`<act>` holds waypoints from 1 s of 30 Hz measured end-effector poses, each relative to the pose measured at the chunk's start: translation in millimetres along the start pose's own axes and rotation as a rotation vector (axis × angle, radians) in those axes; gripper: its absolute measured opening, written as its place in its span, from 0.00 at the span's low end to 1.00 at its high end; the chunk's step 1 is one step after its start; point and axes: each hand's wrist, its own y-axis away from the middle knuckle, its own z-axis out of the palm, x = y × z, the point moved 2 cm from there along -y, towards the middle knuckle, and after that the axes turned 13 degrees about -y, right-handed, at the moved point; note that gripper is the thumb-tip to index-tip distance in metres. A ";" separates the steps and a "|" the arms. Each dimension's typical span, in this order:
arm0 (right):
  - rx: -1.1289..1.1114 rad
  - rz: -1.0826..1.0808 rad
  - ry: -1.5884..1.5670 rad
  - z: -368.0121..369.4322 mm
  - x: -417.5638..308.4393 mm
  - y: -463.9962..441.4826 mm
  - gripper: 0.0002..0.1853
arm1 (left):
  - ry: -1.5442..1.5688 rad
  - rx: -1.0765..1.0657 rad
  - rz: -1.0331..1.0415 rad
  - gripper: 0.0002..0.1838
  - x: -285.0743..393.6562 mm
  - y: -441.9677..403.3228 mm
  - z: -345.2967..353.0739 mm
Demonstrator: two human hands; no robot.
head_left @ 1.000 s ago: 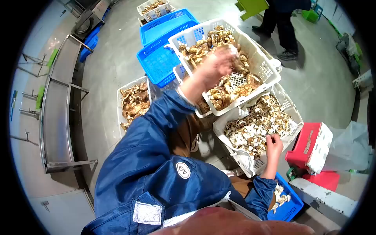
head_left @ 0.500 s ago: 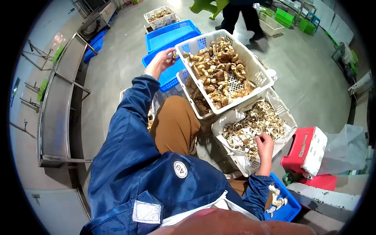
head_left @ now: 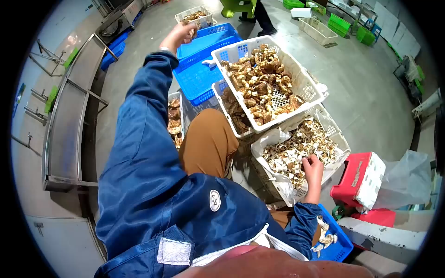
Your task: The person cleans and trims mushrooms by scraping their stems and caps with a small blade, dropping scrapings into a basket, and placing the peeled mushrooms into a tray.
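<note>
My left hand reaches over the far end of the stacked blue trays, its fingers curled; a small brownish thing may be in them, too blurred to make out. In the upper tray lies a whitish piece, near the white crate's corner. My right hand is pinched closed above a lined white crate of pale mushroom trimmings; what its fingertips hold is hidden. Between the hands stands a tilted white crate full of brown mushrooms.
Another mushroom crate sits left of my knee. A blue basket with white pieces is by my right elbow. A red box stands at right, a metal sink bench at left. A person's legs show beyond the crates.
My left hand has moved up and left, away from the white crate's corner. The whitish piece now shows apart from it. My right hand stays put. The person behind has shifted left.
</note>
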 end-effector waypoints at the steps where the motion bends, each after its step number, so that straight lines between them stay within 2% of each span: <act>1: -0.010 0.012 -0.010 0.0 4.8 -1.1 0.12 | -0.099 -0.093 -0.009 0.15 -18.8 10.4 18.8; 2: 0.015 0.062 0.057 -2.7 -6.6 2.1 0.12 | -0.064 -0.088 -0.075 0.13 -45.0 22.4 37.3; 3: 0.065 -0.100 0.141 -4.4 0.6 1.6 0.11 | -0.007 -0.216 -0.165 0.10 -66.5 36.4 50.6; 4: 0.088 -0.105 0.109 -6.8 1.5 3.9 0.11 | -0.001 -0.202 -0.197 0.11 -99.2 38.0 62.8; 5: 0.111 -0.111 0.078 -9.2 1.6 5.6 0.10 | 0.080 -0.312 -0.283 0.11 -132.6 40.8 70.2; 7: 0.147 -0.101 0.050 -13.1 0.7 8.5 0.10 | 0.263 -0.195 -0.447 0.11 -144.7 68.0 97.9; 9: 0.172 -0.060 -0.052 -12.2 2.1 9.1 0.11 | 0.471 -0.077 -0.413 0.11 -108.7 96.4 125.5; 11: 0.123 0.032 -0.213 -6.8 39.3 -4.3 0.12 | 0.558 -0.092 -0.181 0.13 -24.1 143.3 154.1; 13: 0.105 0.080 -0.370 0.1 4.2 -5.6 0.10 | 0.463 -0.376 -0.049 0.22 15.1 166.1 188.7; 15: 0.107 0.049 -0.502 8.1 -20.1 -7.2 0.09 | 0.488 -0.583 -0.118 0.19 63.6 211.1 232.4; 17: 0.101 -0.005 -0.495 11.7 -24.8 -8.0 0.08 | 0.664 -0.909 -0.208 0.18 67.4 241.7 273.7; 19: 0.073 0.015 -0.465 10.1 -22.0 -5.9 0.08 | 0.717 -1.002 -0.234 0.16 58.0 257.0 308.3; 23: 0.110 0.083 -0.321 -0.2 -12.1 -0.3 0.10 | 0.721 -0.965 -0.361 0.20 35.6 250.4 299.9; 24: 0.110 0.085 -0.312 -1.4 -8.7 -0.9 0.10 | 0.703 -0.886 -0.343 0.21 39.3 244.7 285.6; 25: 0.110 0.084 -0.302 -2.4 -6.5 -1.8 0.10 | 0.631 -0.716 -0.332 0.20 40.6 237.8 272.4; 26: 0.111 0.081 -0.293 -3.1 -5.3 -2.2 0.11 | 0.646 -0.712 -0.313 0.17 35.8 225.4 261.0; 27: 0.110 0.081 -0.293 -3.2 -5.7 -2.3 0.10 | 0.596 -0.601 -0.336 0.14 25.9 211.3 245.9; 28: 0.108 0.079 -0.292 -2.8 -7.4 -1.8 0.10 | 0.615 -0.583 -0.239 0.14 14.0 195.6 233.8; 30: 0.102 0.053 -0.287 0.5 -7.3 -2.8 0.10 | 0.540 -0.430 -0.294 0.15 2.4 169.1 195.5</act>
